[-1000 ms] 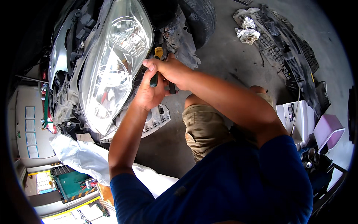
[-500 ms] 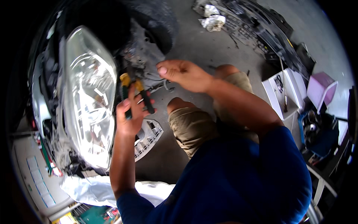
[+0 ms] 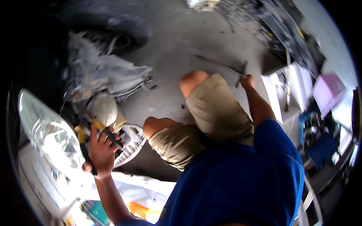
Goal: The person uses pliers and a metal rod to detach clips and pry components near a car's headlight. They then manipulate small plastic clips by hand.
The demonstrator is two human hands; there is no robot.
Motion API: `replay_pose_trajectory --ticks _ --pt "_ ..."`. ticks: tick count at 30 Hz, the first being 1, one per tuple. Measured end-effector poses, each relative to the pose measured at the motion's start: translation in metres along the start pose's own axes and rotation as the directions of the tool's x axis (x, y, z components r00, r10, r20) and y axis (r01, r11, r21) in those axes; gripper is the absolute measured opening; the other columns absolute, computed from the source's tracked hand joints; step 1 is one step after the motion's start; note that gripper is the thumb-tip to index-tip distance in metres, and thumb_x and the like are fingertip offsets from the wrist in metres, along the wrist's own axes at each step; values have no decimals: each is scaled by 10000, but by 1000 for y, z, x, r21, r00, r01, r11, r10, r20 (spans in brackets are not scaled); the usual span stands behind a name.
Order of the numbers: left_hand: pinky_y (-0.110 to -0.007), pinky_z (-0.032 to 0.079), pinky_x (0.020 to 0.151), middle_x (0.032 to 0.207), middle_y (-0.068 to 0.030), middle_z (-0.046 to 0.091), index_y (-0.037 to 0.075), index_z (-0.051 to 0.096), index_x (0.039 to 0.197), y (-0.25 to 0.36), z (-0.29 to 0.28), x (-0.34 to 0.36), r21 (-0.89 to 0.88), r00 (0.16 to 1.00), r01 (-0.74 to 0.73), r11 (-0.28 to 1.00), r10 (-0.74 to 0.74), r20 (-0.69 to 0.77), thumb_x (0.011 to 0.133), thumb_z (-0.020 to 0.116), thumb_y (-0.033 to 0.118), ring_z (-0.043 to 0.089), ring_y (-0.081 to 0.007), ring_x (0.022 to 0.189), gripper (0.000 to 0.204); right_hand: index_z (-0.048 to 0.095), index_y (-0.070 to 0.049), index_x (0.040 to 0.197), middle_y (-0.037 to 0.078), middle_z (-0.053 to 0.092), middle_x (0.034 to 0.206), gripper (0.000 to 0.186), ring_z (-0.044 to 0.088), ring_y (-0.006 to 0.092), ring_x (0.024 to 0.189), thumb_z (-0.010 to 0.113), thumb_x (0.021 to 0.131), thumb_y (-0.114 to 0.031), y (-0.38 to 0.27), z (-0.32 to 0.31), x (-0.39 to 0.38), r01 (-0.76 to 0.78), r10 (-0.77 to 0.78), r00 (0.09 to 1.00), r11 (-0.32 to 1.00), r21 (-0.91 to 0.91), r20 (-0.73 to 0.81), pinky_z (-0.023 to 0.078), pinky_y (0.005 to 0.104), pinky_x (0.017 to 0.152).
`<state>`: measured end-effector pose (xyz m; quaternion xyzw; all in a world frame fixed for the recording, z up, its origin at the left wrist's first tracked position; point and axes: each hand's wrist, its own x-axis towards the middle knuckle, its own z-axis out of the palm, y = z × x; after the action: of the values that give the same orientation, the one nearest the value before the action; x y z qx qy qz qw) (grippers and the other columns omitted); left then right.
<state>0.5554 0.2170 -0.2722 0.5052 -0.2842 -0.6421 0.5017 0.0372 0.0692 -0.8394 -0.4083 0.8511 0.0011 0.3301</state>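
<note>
My left hand [image 3: 102, 154] is closed around a pair of pliers [image 3: 113, 138] with yellow and dark green handles spread apart. The pliers are beside the car's headlight [image 3: 52, 135], at the left. On the far side of my knees, my right hand [image 3: 247, 81] reaches low toward the floor. Its fingers are wrapped on the crosspiece of a long thin T-shaped bar [image 3: 222, 67], whose shaft points left and away. Motion blur hides the bar's finer shape.
A grey slotted plastic part [image 3: 132, 145] lies beside my left knee. Exposed dirty car parts [image 3: 109, 73] stand at the far left. At right are a white box [image 3: 273, 92], a pinkish bin [image 3: 329, 92] and a removed bumper [image 3: 281, 35]. White sheeting [image 3: 139, 188] hangs near my left arm.
My view has swung right. My right hand has gone from near the headlight down to the right and taken hold of the T-shaped bar. My left hand still holds the pliers.
</note>
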Motion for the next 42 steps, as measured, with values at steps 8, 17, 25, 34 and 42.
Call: replay_pose_trajectory --ticks 8,17,25,34,42 --pt "-557 428 992 1421 -218 437 218 240 1553 5 -6 10 31 1000 20 999 -20 16 637 727 628 510 -357 1211 1115 628 -77 1158 148 671 1069 378 661 256 894 592 898 -349 -38 -2 65 -51 1 967 981 187 255 553 424 708" --pt "-497 459 947 1346 -205 470 223 255 1542 5 -14 51 35 999 37 999 -37 -22 606 743 586 543 -334 1143 1117 583 -72 1030 32 650 877 123 421 27 537 619 930 -135 -270 -200 -31 748 -880 464 328 578 -101 310 209 451" --pt "-485 469 920 1325 -208 487 201 227 1550 -1 -18 34 41 1000 16 999 -15 -18 632 703 612 554 -323 1111 1112 599 -67 1195 150 697 1018 226 363 9 521 595 972 -102 -323 -300 -217 121 -931 337 -106 987 -142 288 168 477" --pt "-494 451 906 1339 -195 471 204 167 1567 -1 -24 33 116 999 37 993 -36 -12 621 669 696 538 -314 1097 1178 598 -61 1200 149 692 1028 222 354 22 523 575 982 -97 -339 -313 -248 222 -915 350 -127 967 -201 288 177 469" --pt "-467 428 907 1355 -185 454 200 71 1584 -3 -33 34 154 998 57 986 -62 26 662 620 704 537 -294 1065 1186 576 -43 1254 83 641 992 264 349 24 531 545 1005 -122 -362 -339 -243 59 -923 375 111 992 81 281 165 439"
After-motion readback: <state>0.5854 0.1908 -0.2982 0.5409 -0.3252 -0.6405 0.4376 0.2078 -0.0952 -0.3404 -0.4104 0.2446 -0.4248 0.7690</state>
